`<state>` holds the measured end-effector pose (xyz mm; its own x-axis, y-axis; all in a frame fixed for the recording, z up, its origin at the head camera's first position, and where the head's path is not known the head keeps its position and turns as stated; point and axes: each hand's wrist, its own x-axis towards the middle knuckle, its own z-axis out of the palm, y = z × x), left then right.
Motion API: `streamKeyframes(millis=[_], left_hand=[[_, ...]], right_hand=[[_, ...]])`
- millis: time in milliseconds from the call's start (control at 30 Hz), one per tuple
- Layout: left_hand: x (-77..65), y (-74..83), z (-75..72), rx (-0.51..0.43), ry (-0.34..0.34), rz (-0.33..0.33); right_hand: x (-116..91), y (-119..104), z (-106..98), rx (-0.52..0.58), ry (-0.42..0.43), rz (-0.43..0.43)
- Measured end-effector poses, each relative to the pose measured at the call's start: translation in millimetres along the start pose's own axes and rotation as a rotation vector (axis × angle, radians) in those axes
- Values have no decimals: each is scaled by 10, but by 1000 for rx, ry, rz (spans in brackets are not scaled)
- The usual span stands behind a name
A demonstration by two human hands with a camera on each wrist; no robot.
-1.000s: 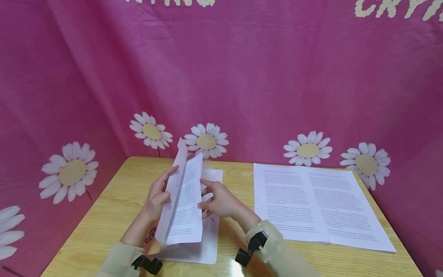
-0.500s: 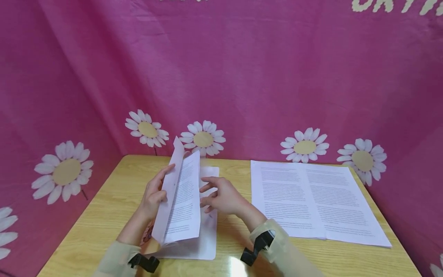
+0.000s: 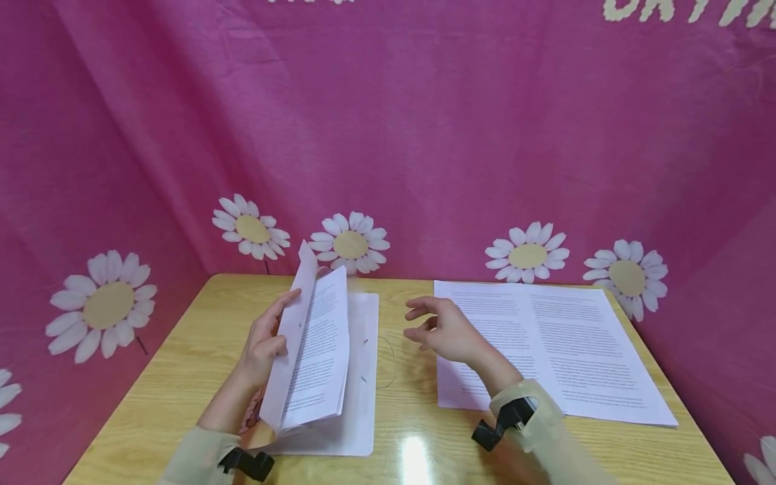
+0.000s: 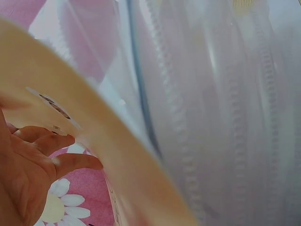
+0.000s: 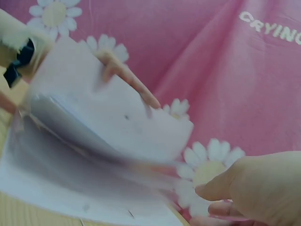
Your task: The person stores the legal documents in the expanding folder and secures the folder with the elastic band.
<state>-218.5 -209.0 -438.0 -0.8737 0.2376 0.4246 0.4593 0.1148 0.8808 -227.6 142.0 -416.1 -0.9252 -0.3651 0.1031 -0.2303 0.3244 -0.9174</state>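
My left hand [image 3: 267,347] grips the raised left cover of a cardboard folder [image 3: 291,337], white inside and tan outside in the left wrist view. Printed sheets [image 3: 321,350] stand tilted inside it, their right edges fanned slightly apart. Clear plastic sleeves [image 4: 230,117] with punched strips fill much of the left wrist view. The folder's other cover [image 3: 360,404] lies flat on the table, with two small slits and a thin string [image 3: 394,364] at its right edge. My right hand [image 3: 451,330] is in the air with loosely bent fingers, holding nothing, overlapping the edge of the loose sheets.
Two side-by-side printed pages [image 3: 582,357] lie on the right of the wooden table [image 3: 164,364]. A pink cloth [image 3: 412,135] with daisies hangs behind and along the left side. Black wrist cameras [image 3: 245,465] sit on both sleeves.
My right hand has come away from the edge of the sheets and moved right, toward the loose pages. The left hand keeps its grip on the cover. The thin string now shows.
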Motion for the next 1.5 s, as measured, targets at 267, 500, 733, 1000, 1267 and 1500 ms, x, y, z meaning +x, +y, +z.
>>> streamKeyframes(millis=[267, 500, 733, 1000, 1267, 1500], left_hand=[[-9, 7, 5, -18, -9, 11], [-7, 12, -4, -14, -11, 21], [-17, 6, -3, -16, -12, 21], [-5, -5, -2, 3, -20, 2], [2, 21, 3, -14, -6, 14], [-16, 11, -15, -13, 2, 17]], right_hand=[[-149, 245, -475, -245, 91, 2], [-353, 440, -838, -378, 133, 69], [-489, 603, -1103, -415, 168, 128], [-612, 822, -1315, -476, 183, 272], [-646, 989, -1423, -481, 203, 380], [-642, 1085, -1452, -443, 223, 401]])
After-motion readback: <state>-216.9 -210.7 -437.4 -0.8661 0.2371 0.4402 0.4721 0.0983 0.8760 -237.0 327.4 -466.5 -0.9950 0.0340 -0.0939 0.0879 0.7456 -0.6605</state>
